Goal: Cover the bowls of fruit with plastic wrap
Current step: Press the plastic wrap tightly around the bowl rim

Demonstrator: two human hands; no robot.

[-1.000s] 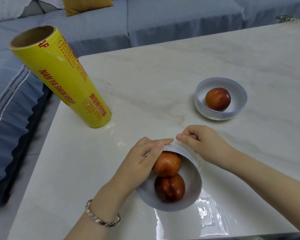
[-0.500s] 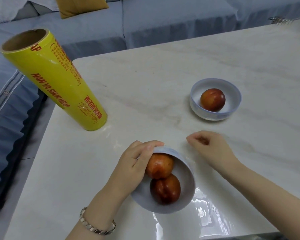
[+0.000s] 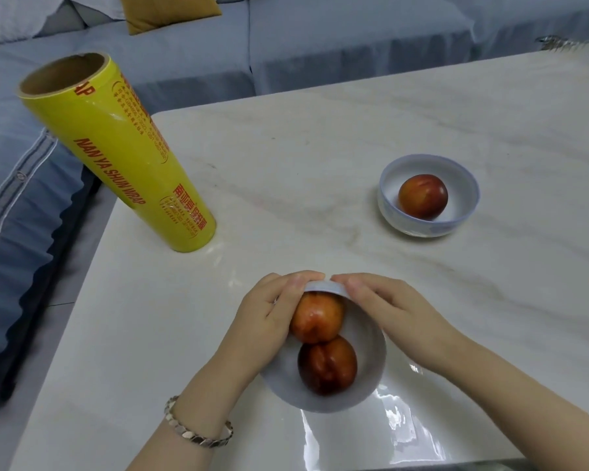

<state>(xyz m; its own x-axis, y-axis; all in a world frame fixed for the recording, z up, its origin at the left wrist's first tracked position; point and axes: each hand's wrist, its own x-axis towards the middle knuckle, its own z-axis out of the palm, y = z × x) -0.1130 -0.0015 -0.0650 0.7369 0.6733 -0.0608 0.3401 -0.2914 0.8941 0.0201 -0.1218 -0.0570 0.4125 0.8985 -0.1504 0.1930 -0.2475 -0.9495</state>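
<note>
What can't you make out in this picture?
Head view only:
Far rim of the near bowl: hidden under the left hand and right hand.
Whether the clear wrap covers that bowl yet: too see-through.
The shiny object at the table corner: small, blurred.
</note>
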